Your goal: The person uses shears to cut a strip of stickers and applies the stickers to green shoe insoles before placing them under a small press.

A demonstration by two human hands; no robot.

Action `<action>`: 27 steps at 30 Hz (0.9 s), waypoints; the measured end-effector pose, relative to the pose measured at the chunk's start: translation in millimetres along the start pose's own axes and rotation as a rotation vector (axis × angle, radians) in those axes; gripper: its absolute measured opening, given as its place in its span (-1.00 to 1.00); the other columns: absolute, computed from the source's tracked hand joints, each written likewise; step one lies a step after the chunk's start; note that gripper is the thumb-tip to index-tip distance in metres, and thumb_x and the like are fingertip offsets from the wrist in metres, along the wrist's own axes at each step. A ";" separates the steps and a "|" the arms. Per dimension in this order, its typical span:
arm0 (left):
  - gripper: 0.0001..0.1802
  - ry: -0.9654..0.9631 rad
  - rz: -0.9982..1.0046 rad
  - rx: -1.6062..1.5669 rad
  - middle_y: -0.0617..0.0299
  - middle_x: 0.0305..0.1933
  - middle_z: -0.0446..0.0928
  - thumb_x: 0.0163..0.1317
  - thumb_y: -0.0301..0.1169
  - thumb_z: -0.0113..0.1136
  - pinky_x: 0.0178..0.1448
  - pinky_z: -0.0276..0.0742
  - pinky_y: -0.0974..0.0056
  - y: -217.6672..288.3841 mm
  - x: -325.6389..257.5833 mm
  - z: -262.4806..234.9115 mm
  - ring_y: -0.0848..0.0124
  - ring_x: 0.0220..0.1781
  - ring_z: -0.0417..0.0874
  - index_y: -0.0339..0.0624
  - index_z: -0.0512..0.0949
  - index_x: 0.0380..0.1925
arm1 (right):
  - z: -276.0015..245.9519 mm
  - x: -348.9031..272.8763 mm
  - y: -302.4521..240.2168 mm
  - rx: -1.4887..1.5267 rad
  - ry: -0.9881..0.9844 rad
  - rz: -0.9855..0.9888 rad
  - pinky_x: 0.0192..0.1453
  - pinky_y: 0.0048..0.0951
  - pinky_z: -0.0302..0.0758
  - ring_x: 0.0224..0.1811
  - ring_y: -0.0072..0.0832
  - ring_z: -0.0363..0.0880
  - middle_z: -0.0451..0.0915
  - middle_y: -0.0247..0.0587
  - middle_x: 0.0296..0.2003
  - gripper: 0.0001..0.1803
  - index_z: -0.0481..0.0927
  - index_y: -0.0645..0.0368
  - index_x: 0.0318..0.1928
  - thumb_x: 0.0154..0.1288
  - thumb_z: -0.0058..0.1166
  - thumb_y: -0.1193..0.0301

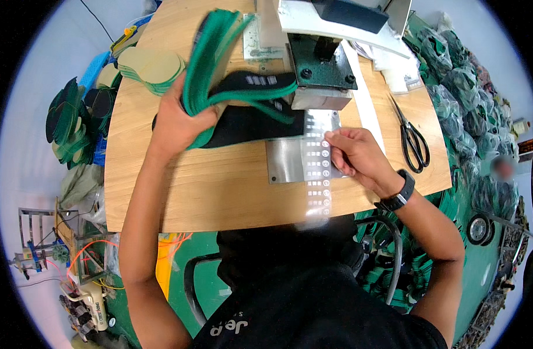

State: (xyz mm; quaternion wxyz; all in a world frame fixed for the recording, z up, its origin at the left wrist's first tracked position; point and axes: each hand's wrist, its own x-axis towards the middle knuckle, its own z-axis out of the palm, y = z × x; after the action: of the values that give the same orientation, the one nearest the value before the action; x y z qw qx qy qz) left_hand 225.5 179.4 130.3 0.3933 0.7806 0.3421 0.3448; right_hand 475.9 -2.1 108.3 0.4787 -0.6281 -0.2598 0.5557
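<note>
My left hand (182,119) is closed round a bundle of green and black shoe insoles (205,70), bent upward and fanned apart. Some black insoles (249,125) spread from it to the right, their tips reaching the foot of a press (321,70). With thumb and fingers pinched, my right hand (356,154) holds the edge of a clear strip of transfer labels (317,174) with white print. The strip runs over a metal plate (284,160) under the press head and hangs down past the table's near edge. The insoles partly hide the plate.
Black-handled scissors (413,139) lie at the right of the wooden table (220,198). A stack of beige-and-green insoles (153,67) sits at the far left. More insoles (71,122) are piled beyond the left edge. Bagged goods (467,87) heap up on the right.
</note>
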 end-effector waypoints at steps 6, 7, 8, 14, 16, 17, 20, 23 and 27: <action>-0.44 0.006 -0.019 -0.074 0.24 -0.18 0.56 -0.16 -0.46 0.26 0.02 0.43 0.38 0.5 -4.0 3.5 0.52 -0.20 0.50 -0.29 0.46 -0.03 | 8.8 7.0 -6.1 -0.228 -0.042 0.078 -0.75 -0.65 0.11 -0.82 -0.71 0.28 0.45 -0.38 -0.76 -0.75 0.54 0.18 -0.49 0.30 0.05 0.33; -0.44 0.004 -0.021 -0.108 0.24 -0.17 0.56 -0.16 -0.46 0.26 0.03 0.43 0.38 2.1 -4.3 4.9 0.51 -0.20 0.51 -0.29 0.46 -0.03 | 10.4 6.7 -7.8 -0.263 -0.031 0.092 -0.76 -0.65 0.11 -0.82 -0.70 0.28 0.44 -0.38 -0.76 -0.74 0.54 0.18 -0.50 0.30 0.05 0.33; -0.43 -0.006 -0.023 -0.092 0.24 -0.16 0.57 -0.16 -0.46 0.26 0.04 0.42 0.38 0.9 -3.8 4.0 0.51 -0.18 0.52 -0.29 0.46 -0.02 | 12.0 7.5 -8.7 -0.270 -0.035 0.096 -0.76 -0.65 0.11 -0.83 -0.70 0.28 0.44 -0.38 -0.77 -0.74 0.54 0.18 -0.51 0.30 0.05 0.33; -0.40 -0.048 -0.029 -0.085 0.22 -0.14 0.57 -0.16 -0.45 0.26 0.08 0.41 0.37 1.5 0.4 4.6 0.50 -0.14 0.53 -0.29 0.45 0.02 | 11.1 12.3 -7.7 -0.283 -0.027 0.101 -0.79 -0.65 0.08 -0.86 -0.70 0.27 0.43 -0.37 -0.79 -0.71 0.53 0.19 -0.54 0.30 0.06 0.32; -0.39 -0.037 -0.026 -0.083 0.22 -0.14 0.57 -0.16 -0.45 0.26 0.08 0.41 0.37 1.3 0.1 5.9 0.50 -0.14 0.52 -0.29 0.45 0.03 | 13.0 13.2 -6.5 -0.300 -0.013 0.108 -0.81 -0.66 0.05 -0.88 -0.71 0.23 0.41 -0.38 -0.81 -0.68 0.52 0.19 -0.54 0.33 0.05 0.30; -0.39 -0.041 -0.031 -0.089 0.21 -0.14 0.57 -0.16 -0.44 0.25 0.08 0.40 0.37 0.6 0.3 5.4 0.49 -0.13 0.52 -0.29 0.45 0.03 | 14.0 13.9 -6.8 -0.306 -0.017 0.105 -0.81 -0.66 0.05 -0.88 -0.71 0.23 0.41 -0.38 -0.81 -0.69 0.53 0.19 -0.54 0.33 0.06 0.30; -0.38 -0.051 -0.030 -0.088 0.20 -0.13 0.56 -0.16 -0.43 0.25 0.08 0.40 0.38 0.0 0.2 4.1 0.49 -0.13 0.52 -0.30 0.44 0.03 | 16.3 13.1 -8.0 -0.320 -0.019 0.103 -0.81 -0.66 0.06 -0.88 -0.70 0.24 0.41 -0.38 -0.82 -0.69 0.54 0.20 -0.53 0.32 0.08 0.30; -0.38 -0.042 -0.009 -0.045 0.20 -0.13 0.56 -0.15 -0.42 0.25 0.08 0.40 0.38 -0.5 -0.3 5.4 0.48 -0.14 0.52 -0.30 0.44 0.03 | 16.4 15.7 -5.8 -0.322 -0.025 0.110 -0.81 -0.65 0.08 -0.88 -0.70 0.23 0.40 -0.38 -0.82 -0.70 0.54 0.21 -0.53 0.31 0.09 0.31; -0.39 -0.039 0.003 -0.019 0.20 -0.16 0.56 -0.15 -0.41 0.25 0.07 0.40 0.38 1.3 0.8 6.8 0.47 -0.15 0.52 -0.29 0.45 0.03 | 16.6 15.6 -6.2 -0.319 -0.024 0.114 -0.81 -0.66 0.09 -0.88 -0.70 0.23 0.39 -0.38 -0.83 -0.70 0.54 0.23 -0.52 0.31 0.09 0.31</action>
State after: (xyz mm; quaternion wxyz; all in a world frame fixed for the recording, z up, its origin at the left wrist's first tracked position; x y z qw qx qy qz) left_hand 231.8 176.9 128.6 0.4065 0.7840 0.3300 0.3335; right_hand 465.3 19.1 108.1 0.3376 -0.7030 -0.3144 0.5413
